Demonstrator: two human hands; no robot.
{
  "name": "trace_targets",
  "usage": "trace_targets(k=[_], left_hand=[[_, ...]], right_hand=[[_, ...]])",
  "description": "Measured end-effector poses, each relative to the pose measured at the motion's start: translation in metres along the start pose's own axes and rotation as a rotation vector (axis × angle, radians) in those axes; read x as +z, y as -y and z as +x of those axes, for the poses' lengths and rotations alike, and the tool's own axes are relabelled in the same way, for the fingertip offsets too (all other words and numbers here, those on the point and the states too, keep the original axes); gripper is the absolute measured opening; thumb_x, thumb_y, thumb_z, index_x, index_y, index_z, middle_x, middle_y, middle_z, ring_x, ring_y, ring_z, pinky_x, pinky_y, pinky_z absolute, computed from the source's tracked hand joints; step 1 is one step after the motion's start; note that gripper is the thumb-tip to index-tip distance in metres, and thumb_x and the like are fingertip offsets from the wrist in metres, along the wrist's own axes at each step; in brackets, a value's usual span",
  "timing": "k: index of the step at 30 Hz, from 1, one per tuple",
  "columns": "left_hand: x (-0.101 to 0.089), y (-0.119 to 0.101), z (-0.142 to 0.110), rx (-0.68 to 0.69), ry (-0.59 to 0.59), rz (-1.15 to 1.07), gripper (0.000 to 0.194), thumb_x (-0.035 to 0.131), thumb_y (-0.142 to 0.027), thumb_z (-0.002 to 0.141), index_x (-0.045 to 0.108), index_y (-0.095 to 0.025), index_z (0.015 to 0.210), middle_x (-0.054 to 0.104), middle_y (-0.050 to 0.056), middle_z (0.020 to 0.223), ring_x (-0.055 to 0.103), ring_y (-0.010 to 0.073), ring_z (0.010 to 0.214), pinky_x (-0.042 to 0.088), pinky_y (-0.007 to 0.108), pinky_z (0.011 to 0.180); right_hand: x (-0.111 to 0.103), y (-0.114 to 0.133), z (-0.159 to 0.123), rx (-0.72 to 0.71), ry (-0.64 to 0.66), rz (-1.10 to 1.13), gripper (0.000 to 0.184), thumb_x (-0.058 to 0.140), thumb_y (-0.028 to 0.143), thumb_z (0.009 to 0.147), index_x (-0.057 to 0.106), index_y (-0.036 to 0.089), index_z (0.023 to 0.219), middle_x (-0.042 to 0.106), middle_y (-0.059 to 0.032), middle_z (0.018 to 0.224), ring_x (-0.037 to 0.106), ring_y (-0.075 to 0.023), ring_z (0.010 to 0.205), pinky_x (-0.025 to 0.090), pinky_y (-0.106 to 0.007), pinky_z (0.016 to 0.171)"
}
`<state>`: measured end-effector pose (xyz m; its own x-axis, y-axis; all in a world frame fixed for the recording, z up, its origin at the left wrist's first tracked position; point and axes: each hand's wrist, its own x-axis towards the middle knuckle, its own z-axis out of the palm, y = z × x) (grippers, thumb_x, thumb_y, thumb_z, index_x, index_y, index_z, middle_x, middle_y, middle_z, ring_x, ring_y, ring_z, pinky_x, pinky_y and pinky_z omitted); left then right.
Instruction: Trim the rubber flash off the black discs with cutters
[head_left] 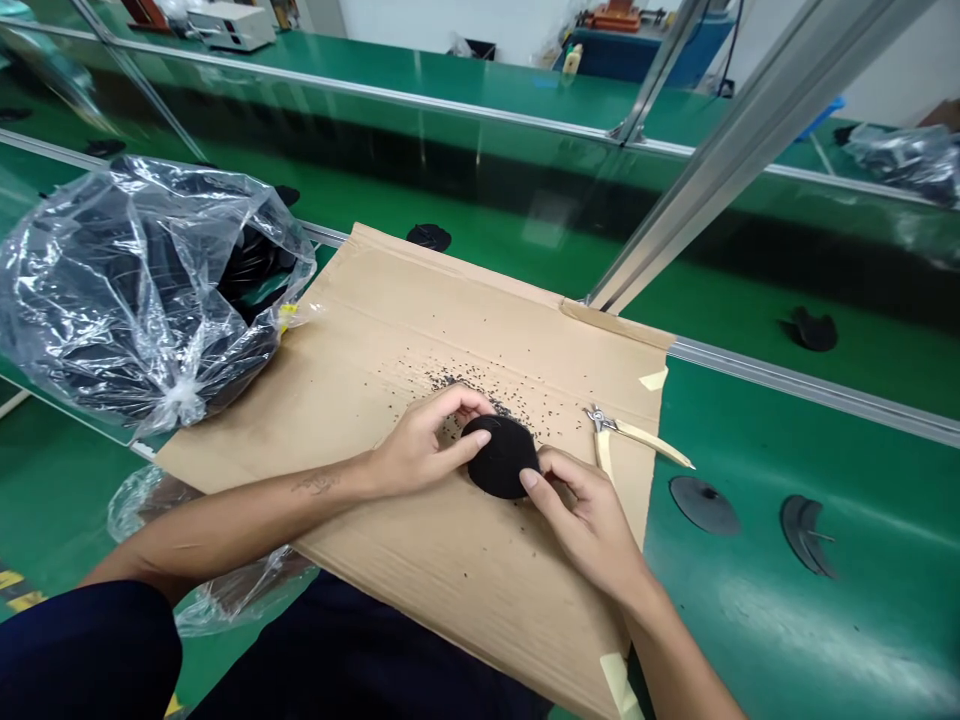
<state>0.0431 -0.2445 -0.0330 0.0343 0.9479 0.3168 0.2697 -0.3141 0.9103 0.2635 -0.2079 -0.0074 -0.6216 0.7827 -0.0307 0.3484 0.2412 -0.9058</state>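
Note:
Both my hands grip one round black part (pixel 501 458) just above a flat sheet of cardboard (pixel 420 330). My left hand (pixel 424 445) pinches its left edge, thumb below and fingers curled over the top. My right hand (pixel 581 515) holds its right edge with closed fingers. Small black crumbs (pixel 480 382) lie scattered on the cardboard behind the part. A pair of cutters with cream handles (pixel 634 437) lies on the cardboard just right of my right hand.
A clear plastic bag (pixel 142 290) full of black parts sits at the left. Another clear bag (pixel 202 560) lies under my left forearm. Black discs (pixel 703 503) lie on the green surface at right. A slanted aluminium post (pixel 720 150) rises behind the cardboard.

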Motion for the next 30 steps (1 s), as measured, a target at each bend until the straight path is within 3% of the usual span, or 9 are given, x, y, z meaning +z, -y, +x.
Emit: trace_targets(k=[3, 8, 12, 19, 23, 26, 30], left_hand=[[0.000, 0.001, 0.000, -0.010, 0.014, -0.032, 0.012, 0.062, -0.022, 0.093, 0.058, -0.019, 0.104, 0.064, 0.006, 0.100, 0.061, 0.0160, 0.094, 0.051, 0.029, 0.086], [0.002, 0.001, -0.001, -0.049, 0.062, -0.184, 0.011, 0.057, -0.020, 0.097, 0.051, -0.018, 0.106, 0.065, 0.012, 0.122, 0.067, 0.0166, 0.106, 0.056, 0.027, 0.087], [0.003, 0.001, -0.002, -0.019, 0.083, -0.204, 0.012, 0.056, -0.020, 0.098, 0.052, -0.018, 0.110, 0.068, 0.010, 0.115, 0.069, 0.0142, 0.098, 0.058, 0.024, 0.081], [0.002, -0.002, -0.002, 0.245, 0.043, 0.067, 0.017, 0.057, -0.013, 0.096, 0.059, -0.017, 0.112, 0.071, 0.011, 0.114, 0.067, 0.0186, 0.112, 0.057, 0.034, 0.098], [0.003, -0.002, 0.000, 0.352, 0.021, 0.137, 0.020, 0.057, -0.012, 0.096, 0.060, -0.017, 0.115, 0.072, 0.010, 0.113, 0.068, 0.0180, 0.111, 0.059, 0.035, 0.097], [0.004, 0.000, -0.001, 0.425, 0.024, 0.184, 0.019, 0.057, -0.011, 0.096, 0.062, -0.015, 0.113, 0.072, 0.011, 0.114, 0.068, 0.0174, 0.112, 0.060, 0.033, 0.096], [0.004, 0.001, -0.003, 0.489, 0.073, 0.228, 0.023, 0.057, -0.011, 0.096, 0.063, -0.016, 0.118, 0.071, 0.010, 0.117, 0.069, 0.0169, 0.110, 0.061, 0.033, 0.096]], right_hand=[[-0.001, 0.001, 0.000, -0.013, 0.009, -0.006, 0.038, 0.050, 0.046, 0.101, 0.049, 0.022, 0.071, 0.049, -0.0001, 0.069, 0.043, -0.0155, 0.066, 0.037, -0.029, 0.062], [-0.001, 0.002, 0.000, -0.058, 0.006, -0.034, 0.035, 0.050, 0.042, 0.101, 0.050, 0.022, 0.073, 0.048, 0.0001, 0.071, 0.045, -0.0159, 0.067, 0.037, -0.030, 0.063], [-0.001, 0.002, 0.001, -0.093, 0.010, -0.085, 0.032, 0.049, 0.039, 0.101, 0.050, 0.023, 0.073, 0.048, -0.0003, 0.072, 0.046, -0.0165, 0.067, 0.037, -0.030, 0.063], [0.000, -0.002, 0.001, -0.177, -0.050, -0.186, 0.035, 0.053, 0.035, 0.100, 0.042, 0.023, 0.069, 0.044, 0.0014, 0.066, 0.044, -0.0155, 0.062, 0.034, -0.030, 0.062], [0.001, -0.005, 0.001, -0.233, -0.088, -0.277, 0.034, 0.051, 0.034, 0.101, 0.049, 0.023, 0.069, 0.048, -0.0005, 0.066, 0.048, -0.0165, 0.063, 0.037, -0.030, 0.061], [0.001, -0.007, 0.001, -0.317, -0.068, -0.312, 0.022, 0.052, 0.033, 0.102, 0.063, 0.021, 0.088, 0.061, -0.0039, 0.077, 0.056, -0.0172, 0.070, 0.046, -0.030, 0.064], [0.001, -0.010, 0.001, -0.391, -0.039, -0.336, 0.019, 0.050, 0.027, 0.104, 0.066, 0.018, 0.105, 0.068, -0.0074, 0.090, 0.064, -0.0177, 0.080, 0.052, -0.031, 0.071]])
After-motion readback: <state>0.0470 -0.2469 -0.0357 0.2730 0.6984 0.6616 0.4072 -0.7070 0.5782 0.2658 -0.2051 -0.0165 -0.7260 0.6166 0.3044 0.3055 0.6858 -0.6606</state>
